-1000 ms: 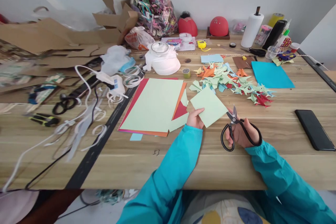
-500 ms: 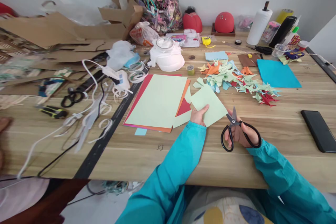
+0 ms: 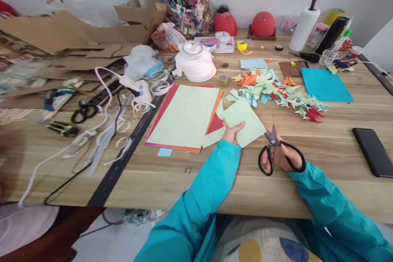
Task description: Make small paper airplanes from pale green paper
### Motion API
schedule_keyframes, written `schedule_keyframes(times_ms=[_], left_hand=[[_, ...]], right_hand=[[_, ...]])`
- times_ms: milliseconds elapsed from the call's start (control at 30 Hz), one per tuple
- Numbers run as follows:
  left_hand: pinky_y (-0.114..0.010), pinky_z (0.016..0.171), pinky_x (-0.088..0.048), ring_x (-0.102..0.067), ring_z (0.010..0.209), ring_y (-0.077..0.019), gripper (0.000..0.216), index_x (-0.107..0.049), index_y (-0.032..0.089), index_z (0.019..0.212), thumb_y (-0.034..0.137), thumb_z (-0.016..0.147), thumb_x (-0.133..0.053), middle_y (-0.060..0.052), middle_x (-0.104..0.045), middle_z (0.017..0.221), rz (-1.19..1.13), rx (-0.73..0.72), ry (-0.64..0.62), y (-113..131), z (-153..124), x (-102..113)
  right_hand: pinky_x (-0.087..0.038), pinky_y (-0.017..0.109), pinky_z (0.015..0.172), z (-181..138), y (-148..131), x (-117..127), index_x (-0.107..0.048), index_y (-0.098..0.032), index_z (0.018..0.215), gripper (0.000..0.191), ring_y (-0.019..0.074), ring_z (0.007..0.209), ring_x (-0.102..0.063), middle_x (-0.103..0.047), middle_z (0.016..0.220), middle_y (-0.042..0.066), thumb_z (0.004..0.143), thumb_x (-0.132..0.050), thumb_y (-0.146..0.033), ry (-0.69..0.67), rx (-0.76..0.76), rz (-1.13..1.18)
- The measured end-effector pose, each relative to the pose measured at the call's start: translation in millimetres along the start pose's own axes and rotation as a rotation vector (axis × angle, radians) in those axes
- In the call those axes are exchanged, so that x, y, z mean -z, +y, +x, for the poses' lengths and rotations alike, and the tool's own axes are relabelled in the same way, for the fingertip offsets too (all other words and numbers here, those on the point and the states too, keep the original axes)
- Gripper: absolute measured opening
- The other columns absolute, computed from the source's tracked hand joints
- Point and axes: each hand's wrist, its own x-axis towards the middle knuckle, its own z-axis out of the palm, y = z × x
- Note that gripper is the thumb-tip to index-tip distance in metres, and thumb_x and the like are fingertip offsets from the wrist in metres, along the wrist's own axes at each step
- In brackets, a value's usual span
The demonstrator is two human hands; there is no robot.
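My left hand (image 3: 232, 133) pinches the near corner of a pale green paper square (image 3: 245, 119), holding it just above the wooden table (image 3: 172, 180). My right hand (image 3: 281, 156) grips black-handled scissors (image 3: 278, 150), blades nearly closed and pointing up at the square's right edge. Both arms wear teal sleeves. Left of the square lies a stack of coloured sheets (image 3: 184, 116) with pale green on top and red and orange showing underneath.
A heap of folded paper cranes (image 3: 273, 92) lies behind the square, beside a blue sheet (image 3: 325, 85). A black phone (image 3: 373, 151) rests at right. Cardboard (image 3: 61, 37), white straps, another pair of scissors (image 3: 84, 112) and a white pot (image 3: 195, 63) crowd the left and back.
My view shifted slightly, so everything sits a little higher in frame. My hands keep the same hold on the green square and the scissors.
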Motion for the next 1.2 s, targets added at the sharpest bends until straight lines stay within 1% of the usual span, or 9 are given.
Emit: schedule_keyframes(times_ms=[167, 300, 400, 500, 667, 800, 900, 1067, 1200], left_hand=[[-0.048, 0.099, -0.042, -0.058, 0.106, -0.0298, 0.043, -0.065, 0.019, 0.098, 0.009, 0.057, -0.074, -0.007, -0.069, 0.099, 0.006, -0.052, 0.007, 0, 0, -1], [-0.048, 0.099, -0.042, -0.057, 0.108, -0.0292, 0.045, -0.064, 0.020, 0.100, 0.010, 0.058, -0.075, -0.007, -0.069, 0.099, 0.031, -0.048, 0.010, 2, -3, -3], [-0.047, 0.097, -0.044, -0.057, 0.108, -0.0292, 0.045, -0.064, 0.020, 0.099, 0.011, 0.057, -0.076, -0.007, -0.068, 0.102, 0.032, -0.078, 0.017, 1, -3, -4], [-0.047, 0.095, -0.046, -0.058, 0.107, -0.0291, 0.043, -0.065, 0.018, 0.099, 0.015, 0.058, -0.077, -0.009, -0.066, 0.106, 0.031, -0.163, 0.052, -2, -2, -5], [-0.043, 0.093, -0.047, -0.060, 0.102, -0.0269, 0.051, -0.063, 0.013, 0.099, 0.016, 0.051, -0.081, -0.011, -0.067, 0.103, 0.089, -0.287, 0.097, -7, 3, -4], [-0.042, 0.089, -0.049, -0.062, 0.099, -0.0266, 0.056, -0.062, 0.011, 0.103, 0.022, 0.052, -0.082, -0.014, -0.066, 0.105, 0.118, -0.390, 0.124, -11, 7, -2], [-0.040, 0.088, -0.050, -0.062, 0.099, -0.0259, 0.051, -0.064, 0.010, 0.099, 0.029, 0.054, -0.080, -0.014, -0.066, 0.104, 0.160, -0.468, 0.163, -14, 8, -1], [-0.035, 0.092, -0.047, -0.061, 0.101, -0.0240, 0.041, -0.067, 0.011, 0.092, 0.039, 0.063, -0.074, -0.012, -0.069, 0.098, 0.372, -0.620, 0.235, -15, 7, 2], [-0.034, 0.092, -0.047, -0.061, 0.102, -0.0235, 0.042, -0.067, 0.011, 0.096, 0.042, 0.068, -0.070, -0.011, -0.069, 0.096, 0.430, -0.656, 0.267, -15, 5, 3]], right_hand=[[-0.048, 0.036, 0.054, 0, 2, 1, -0.022, -0.028, 0.137, 0.071, 0.0186, 0.060, -0.062, -0.064, 0.085, 0.006, 0.078, -0.052, -0.053, 0.007, -0.022, -0.011], [-0.049, 0.038, 0.056, 1, 4, 3, -0.013, -0.026, 0.140, 0.076, 0.0200, 0.063, -0.063, -0.064, 0.088, 0.007, 0.079, -0.052, -0.051, -0.020, 0.007, 0.020], [-0.049, 0.037, 0.055, 1, 5, 4, -0.006, -0.025, 0.141, 0.078, 0.0201, 0.063, -0.063, -0.064, 0.089, 0.009, 0.081, -0.051, -0.049, -0.052, 0.014, 0.043], [-0.049, 0.036, 0.055, 0, 4, 3, -0.004, -0.025, 0.141, 0.079, 0.0197, 0.064, -0.063, -0.064, 0.090, 0.009, 0.082, -0.052, -0.046, -0.057, 0.008, 0.040], [-0.049, 0.037, 0.057, 0, 7, 5, -0.006, -0.025, 0.141, 0.079, 0.0192, 0.064, -0.063, -0.064, 0.090, 0.008, 0.081, -0.054, -0.045, -0.062, 0.002, 0.017], [-0.048, 0.036, 0.055, 1, 10, 7, -0.006, -0.025, 0.140, 0.081, 0.0192, 0.063, -0.063, -0.063, 0.090, 0.008, 0.080, -0.055, -0.046, -0.095, 0.003, 0.015], [-0.049, 0.037, 0.056, 3, 9, 7, -0.008, -0.025, 0.139, 0.081, 0.0194, 0.065, -0.063, -0.063, 0.090, 0.008, 0.079, -0.056, -0.047, -0.107, -0.010, 0.016], [-0.048, 0.038, 0.057, 4, 7, 4, -0.015, -0.024, 0.137, 0.079, 0.0194, 0.064, -0.061, -0.063, 0.081, 0.006, 0.076, -0.056, -0.052, -0.121, -0.020, 0.025], [-0.047, 0.039, 0.060, 4, 8, 3, -0.014, -0.026, 0.136, 0.081, 0.0190, 0.067, -0.061, -0.062, 0.084, 0.006, 0.075, -0.057, -0.054, -0.124, -0.033, 0.033]])
